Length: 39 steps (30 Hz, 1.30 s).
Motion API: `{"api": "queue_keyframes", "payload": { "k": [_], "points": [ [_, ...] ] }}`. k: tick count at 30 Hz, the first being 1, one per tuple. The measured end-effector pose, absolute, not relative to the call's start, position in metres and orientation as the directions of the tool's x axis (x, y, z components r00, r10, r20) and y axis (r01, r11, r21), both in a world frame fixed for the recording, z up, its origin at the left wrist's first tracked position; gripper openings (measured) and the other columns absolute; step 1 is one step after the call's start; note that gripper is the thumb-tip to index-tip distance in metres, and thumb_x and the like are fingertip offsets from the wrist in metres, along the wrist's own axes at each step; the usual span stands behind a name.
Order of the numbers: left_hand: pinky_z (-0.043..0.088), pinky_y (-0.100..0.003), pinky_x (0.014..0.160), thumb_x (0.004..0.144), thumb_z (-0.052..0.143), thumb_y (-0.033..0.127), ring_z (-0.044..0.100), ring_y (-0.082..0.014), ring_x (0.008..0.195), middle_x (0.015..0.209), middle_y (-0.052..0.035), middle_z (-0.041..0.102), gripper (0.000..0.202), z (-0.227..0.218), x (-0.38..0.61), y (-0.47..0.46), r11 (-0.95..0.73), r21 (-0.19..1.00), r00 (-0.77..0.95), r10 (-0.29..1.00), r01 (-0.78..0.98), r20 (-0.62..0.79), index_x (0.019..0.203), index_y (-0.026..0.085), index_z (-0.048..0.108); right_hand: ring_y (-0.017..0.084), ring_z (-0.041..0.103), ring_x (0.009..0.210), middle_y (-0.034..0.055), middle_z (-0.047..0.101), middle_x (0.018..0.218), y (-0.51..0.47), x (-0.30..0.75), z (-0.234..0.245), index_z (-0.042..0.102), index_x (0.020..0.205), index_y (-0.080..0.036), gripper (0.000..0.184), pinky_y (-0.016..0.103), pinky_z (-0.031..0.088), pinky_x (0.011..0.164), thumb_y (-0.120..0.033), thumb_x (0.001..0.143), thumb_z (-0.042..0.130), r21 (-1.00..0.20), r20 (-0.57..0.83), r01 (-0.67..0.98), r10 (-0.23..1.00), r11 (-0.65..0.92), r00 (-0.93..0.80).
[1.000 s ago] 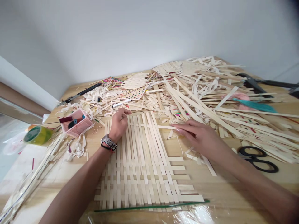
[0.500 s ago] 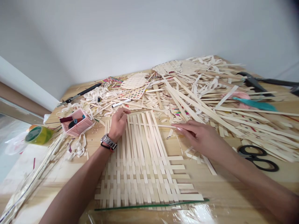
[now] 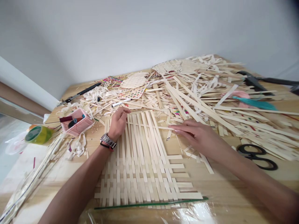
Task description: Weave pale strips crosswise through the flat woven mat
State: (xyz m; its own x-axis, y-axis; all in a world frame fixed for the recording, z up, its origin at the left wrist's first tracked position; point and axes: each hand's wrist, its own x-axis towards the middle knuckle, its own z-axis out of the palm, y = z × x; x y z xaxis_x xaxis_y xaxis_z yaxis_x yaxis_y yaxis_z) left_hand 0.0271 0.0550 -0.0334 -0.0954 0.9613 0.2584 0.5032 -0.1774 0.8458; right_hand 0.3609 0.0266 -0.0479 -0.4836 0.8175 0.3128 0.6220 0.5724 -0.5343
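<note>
A half-woven mat of pale bamboo strips (image 3: pixel 144 165) lies before me, its lower part interlaced and its upper part of loose upright strips. My right hand (image 3: pixel 196 135), right of the mat, pinches the end of a thin crosswise bamboo strip (image 3: pixel 163 128) between thumb and fingers. That strip runs leftward among the upright ones, over some and under others. At the mat's upper left corner, my left hand (image 3: pixel 118 123) is closed, fingers curled over the upright strips; what they hold is hidden. A green edge strip (image 3: pixel 149 204) runs along the mat's near side.
Black-handled scissors (image 3: pixel 257 155) lie at the right. Loose strips (image 3: pixel 259 124) heap across the back, with round woven pieces (image 3: pixel 134 81) among them. At the left stand a pink basket (image 3: pixel 80 126) and a yellow-green tape roll (image 3: pixel 38 134). A marker (image 3: pixel 120 103) lies behind my left hand.
My right hand has moved slightly left with the thin strip, which sits a little farther in among the upright strips. My left hand has stayed almost in place.
</note>
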Motion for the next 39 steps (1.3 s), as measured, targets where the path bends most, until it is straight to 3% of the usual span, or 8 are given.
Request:
{"api": "queue_keyframes", "payload": {
  "k": [8, 17, 22, 26, 31, 39],
  "points": [
    [0.048, -0.036, 0.082, 0.091, 0.050, 0.016, 0.057, -0.0208, 0.083, 0.092, -0.0035, 0.068, 0.023, -0.034, 0.026, 0.055, -0.183, 0.853, -0.085, 0.963, 0.489, 0.255, 0.093, 0.022, 0.072, 0.023, 0.070, 0.086, 0.0074, 0.074, 0.091, 0.028, 0.363, -0.047, 0.083, 0.123, -0.029, 0.038, 0.041, 0.057, 0.079, -0.047, 0.109, 0.053, -0.567, 0.316, 0.592, 0.815, 0.573, -0.486],
    [0.054, -0.039, 0.095, 0.095, 0.049, 0.018, 0.064, -0.0234, 0.101, 0.101, -0.0050, 0.071, 0.023, -0.036, 0.024, 0.055, -0.212, 0.817, -0.057, 0.957, 0.536, 0.285, 0.098, 0.022, 0.071, 0.023, 0.071, 0.089, 0.0075, 0.078, 0.094, 0.029, 0.363, -0.046, 0.083, 0.122, -0.031, 0.035, 0.042, 0.059, 0.085, -0.042, 0.108, 0.054, -0.576, 0.293, 0.574, 0.803, 0.582, -0.519],
    [0.053, -0.041, 0.100, 0.091, 0.051, 0.013, 0.067, -0.0232, 0.105, 0.113, -0.0080, 0.073, 0.024, -0.024, 0.014, 0.059, -0.276, 0.702, 0.012, 0.934, 0.657, 0.356, 0.104, 0.020, 0.070, 0.025, 0.073, 0.092, 0.0086, 0.080, 0.098, 0.030, 0.362, -0.051, 0.084, 0.121, -0.030, 0.035, 0.045, 0.060, 0.087, -0.044, 0.108, 0.054, -0.572, 0.325, 0.567, 0.799, 0.592, -0.507],
    [0.054, -0.041, 0.099, 0.091, 0.052, 0.016, 0.068, -0.0247, 0.107, 0.113, -0.0084, 0.074, 0.023, -0.014, 0.002, 0.057, -0.290, 0.602, 0.132, 0.947, 0.744, 0.293, 0.105, 0.020, 0.070, 0.025, 0.073, 0.089, 0.0080, 0.080, 0.096, 0.031, 0.359, -0.051, 0.084, 0.120, -0.029, 0.036, 0.044, 0.060, 0.082, -0.043, 0.107, 0.053, -0.569, 0.329, 0.568, 0.797, 0.595, -0.506],
    [0.048, -0.050, 0.109, 0.094, 0.052, 0.020, 0.065, -0.0287, 0.116, 0.118, -0.0102, 0.074, 0.030, -0.022, -0.008, 0.041, -0.328, 0.452, 0.230, 0.938, 0.830, 0.259, 0.120, 0.019, 0.068, 0.025, 0.072, 0.087, 0.0087, 0.079, 0.094, 0.030, 0.357, -0.048, 0.084, 0.118, -0.026, 0.038, 0.043, 0.059, 0.079, -0.042, 0.107, 0.052, -0.568, 0.339, 0.586, 0.813, 0.578, -0.474],
    [0.040, -0.052, 0.118, 0.093, 0.051, 0.016, 0.057, -0.0292, 0.126, 0.128, -0.0091, 0.070, 0.035, -0.032, -0.018, 0.030, -0.367, 0.450, 0.266, 0.925, 0.814, 0.272, 0.125, 0.022, 0.064, 0.022, 0.071, 0.080, 0.0075, 0.077, 0.091, 0.029, 0.357, -0.049, 0.084, 0.119, -0.027, 0.038, 0.040, 0.059, 0.074, -0.044, 0.107, 0.052, -0.555, 0.348, 0.612, 0.826, 0.563, -0.444]
  ]
}}
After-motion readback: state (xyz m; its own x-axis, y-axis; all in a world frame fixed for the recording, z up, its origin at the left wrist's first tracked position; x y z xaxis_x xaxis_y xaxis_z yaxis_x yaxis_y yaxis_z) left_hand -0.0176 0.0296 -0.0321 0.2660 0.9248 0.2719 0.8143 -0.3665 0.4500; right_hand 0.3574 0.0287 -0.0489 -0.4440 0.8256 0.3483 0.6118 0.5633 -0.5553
